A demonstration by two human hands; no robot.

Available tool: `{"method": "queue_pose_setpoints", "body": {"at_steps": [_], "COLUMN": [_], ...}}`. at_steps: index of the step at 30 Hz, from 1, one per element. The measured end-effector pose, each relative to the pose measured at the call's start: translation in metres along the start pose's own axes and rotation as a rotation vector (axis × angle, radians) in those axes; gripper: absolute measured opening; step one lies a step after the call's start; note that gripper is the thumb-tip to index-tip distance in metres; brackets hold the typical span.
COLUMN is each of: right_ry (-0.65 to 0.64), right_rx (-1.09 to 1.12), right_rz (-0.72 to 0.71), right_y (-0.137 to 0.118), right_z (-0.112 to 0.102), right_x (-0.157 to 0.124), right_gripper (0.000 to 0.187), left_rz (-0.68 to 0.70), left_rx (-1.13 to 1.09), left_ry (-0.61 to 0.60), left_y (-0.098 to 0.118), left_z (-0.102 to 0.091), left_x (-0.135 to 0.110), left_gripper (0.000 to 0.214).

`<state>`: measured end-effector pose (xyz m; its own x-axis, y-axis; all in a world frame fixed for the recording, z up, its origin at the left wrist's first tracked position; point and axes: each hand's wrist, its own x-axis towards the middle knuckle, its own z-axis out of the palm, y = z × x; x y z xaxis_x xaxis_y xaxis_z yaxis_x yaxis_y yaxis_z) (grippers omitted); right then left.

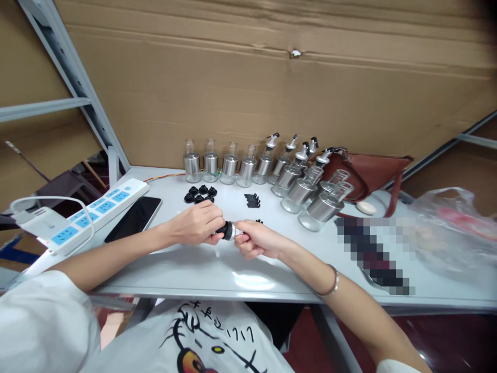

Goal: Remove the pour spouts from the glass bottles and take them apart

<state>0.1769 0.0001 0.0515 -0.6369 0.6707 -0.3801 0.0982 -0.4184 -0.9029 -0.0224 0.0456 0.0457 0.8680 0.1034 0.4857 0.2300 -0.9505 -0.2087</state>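
Between my two hands is a bottle pourer with a black stopper and a silver collar. My left hand is closed round its black end, and my right hand pinches the silver spout end. Fingers hide much of the part. Just behind my left hand lies a cluster of black stoppers. A row of small black levers rests farther back, with a few tiny black pieces close to my right hand.
Several glass bottles with steel sleeves line the back, some topped with pourers. To the left are a power strip and a phone. A brown bag, a white oval object and a plastic bag are at right.
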Motion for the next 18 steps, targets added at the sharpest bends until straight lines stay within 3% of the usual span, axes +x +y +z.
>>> {"method": "queue_pose_setpoints", "body": {"at_steps": [4, 6, 8, 10, 14, 18], "right_ry": [-0.012, 0.083, 0.258, 0.417, 0.524, 0.581], "right_rx": [-0.1, -0.296, -0.532, -0.702, -0.892, -1.006], "right_rz": [-0.224, -0.406, -0.549, -0.633, -0.779, -0.868], "right_y": [0.004, 0.006, 0.006, 0.005, 0.004, 0.004], "right_z": [-0.002, -0.004, -0.008, -0.013, -0.017, -0.019], "right_x": [-0.001, -0.002, -0.003, -0.004, -0.005, -0.005], "right_gripper": [0.037, 0.04, 0.037, 0.027, 0.015, 0.015], "left_rz": [-0.068, -0.169, -0.302, -0.436, -0.635, -0.662], "left_rx": [0.011, -0.017, -0.038, -0.017, 0.143, 0.282], "left_ry": [0.065, 0.109, 0.082, -0.021, -0.28, -0.483], "left_y": [-0.01, -0.015, -0.02, -0.028, -0.051, -0.071], "left_z": [-0.002, -0.005, -0.01, -0.015, -0.025, -0.021], "left_x": [-0.004, -0.005, -0.004, -0.001, 0.004, 0.003], "left_gripper": [0.028, 0.028, 0.027, 0.025, 0.024, 0.019]}}
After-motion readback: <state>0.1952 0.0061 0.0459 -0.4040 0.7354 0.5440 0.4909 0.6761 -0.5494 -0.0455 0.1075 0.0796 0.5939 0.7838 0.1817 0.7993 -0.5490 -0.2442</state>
